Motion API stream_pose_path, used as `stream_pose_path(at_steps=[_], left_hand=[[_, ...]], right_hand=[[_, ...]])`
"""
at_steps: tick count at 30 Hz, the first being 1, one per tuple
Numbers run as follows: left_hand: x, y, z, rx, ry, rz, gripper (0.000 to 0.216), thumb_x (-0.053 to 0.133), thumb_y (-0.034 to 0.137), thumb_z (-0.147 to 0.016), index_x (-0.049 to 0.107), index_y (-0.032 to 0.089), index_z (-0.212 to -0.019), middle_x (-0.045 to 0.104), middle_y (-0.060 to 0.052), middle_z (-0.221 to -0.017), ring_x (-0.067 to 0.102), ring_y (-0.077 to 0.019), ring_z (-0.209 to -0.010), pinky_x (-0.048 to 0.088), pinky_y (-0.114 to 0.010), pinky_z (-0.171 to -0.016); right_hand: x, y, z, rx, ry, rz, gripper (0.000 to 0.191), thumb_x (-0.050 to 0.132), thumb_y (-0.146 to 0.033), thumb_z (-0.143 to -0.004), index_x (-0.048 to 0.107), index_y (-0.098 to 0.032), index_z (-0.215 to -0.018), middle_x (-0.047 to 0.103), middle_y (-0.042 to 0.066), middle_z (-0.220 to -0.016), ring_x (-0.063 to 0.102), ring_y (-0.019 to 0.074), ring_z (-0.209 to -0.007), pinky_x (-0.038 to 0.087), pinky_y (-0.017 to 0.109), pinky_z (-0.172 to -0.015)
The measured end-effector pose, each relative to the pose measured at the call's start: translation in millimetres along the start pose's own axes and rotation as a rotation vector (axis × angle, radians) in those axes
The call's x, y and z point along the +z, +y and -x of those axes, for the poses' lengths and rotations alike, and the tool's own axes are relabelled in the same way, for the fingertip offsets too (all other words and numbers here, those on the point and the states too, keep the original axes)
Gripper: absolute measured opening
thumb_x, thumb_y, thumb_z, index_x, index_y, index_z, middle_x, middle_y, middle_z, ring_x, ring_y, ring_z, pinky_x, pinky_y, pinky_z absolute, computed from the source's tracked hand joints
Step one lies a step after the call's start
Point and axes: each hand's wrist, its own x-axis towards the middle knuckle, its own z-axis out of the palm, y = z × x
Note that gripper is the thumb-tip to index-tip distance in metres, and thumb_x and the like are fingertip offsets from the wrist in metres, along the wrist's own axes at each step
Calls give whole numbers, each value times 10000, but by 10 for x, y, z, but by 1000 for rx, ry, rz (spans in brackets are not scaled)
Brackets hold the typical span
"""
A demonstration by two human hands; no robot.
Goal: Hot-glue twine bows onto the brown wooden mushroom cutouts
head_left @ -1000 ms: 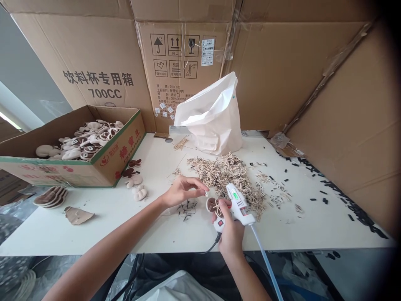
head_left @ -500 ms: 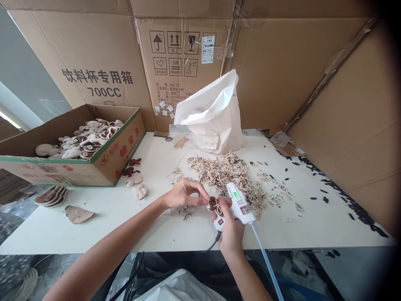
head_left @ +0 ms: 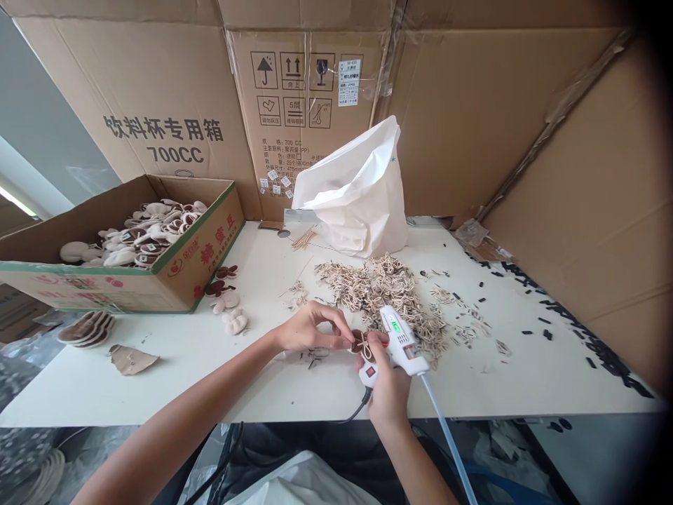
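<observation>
My right hand (head_left: pixel 386 386) grips a white glue gun (head_left: pixel 402 342) with a green light and a clear glue stick trailing back right. The same hand's fingers also steady a small brown round piece (head_left: pixel 360 343) with a pale bow on it. My left hand (head_left: pixel 310 328) pinches the left edge of that brown piece, thumb and fingertips pressed on it. Both hands meet just above the white table (head_left: pixel 158 379), in front of a pile of small pale bows (head_left: pixel 381 291).
An open cardboard box (head_left: pixel 181 270) of cream and brown pieces stands at the left. A white bag (head_left: pixel 357 196) sits at the back. Loose pieces (head_left: pixel 227 301) lie beside the box. Black scraps (head_left: pixel 531 308) scatter to the right. Tall cardboard walls (head_left: pixel 473 105) enclose the table.
My left hand, which held a tiny pale bit away from the piece, moved right and closed onto the brown piece held at the glue gun. The right hand stayed put.
</observation>
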Motion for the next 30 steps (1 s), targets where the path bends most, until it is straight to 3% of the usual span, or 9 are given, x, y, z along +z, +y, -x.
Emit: stream_pose_path(at_steps=[7,30], left_hand=[[1,20,-8,3,3,-31,169,836,268,-844,837,164,-978,735,-84,-884,658,-154,-791,522,-289,-775],[41,-2,-15,3,58,-104,180,822,302,-853,824,151,-951,739,-88,-867,653,-158,-783,525,-283,-761]], right_hand=[[-1,-14,5,5,-2,14,381,914,-437,-761,668,-192,-918,661,-22,-753,546,99,-466,456,237,-453],[-3,-1,-5,0,-17,33,419,921,-465,-734,656,-201,-923,653,-29,-752,551,110,-478,469,256,-462]])
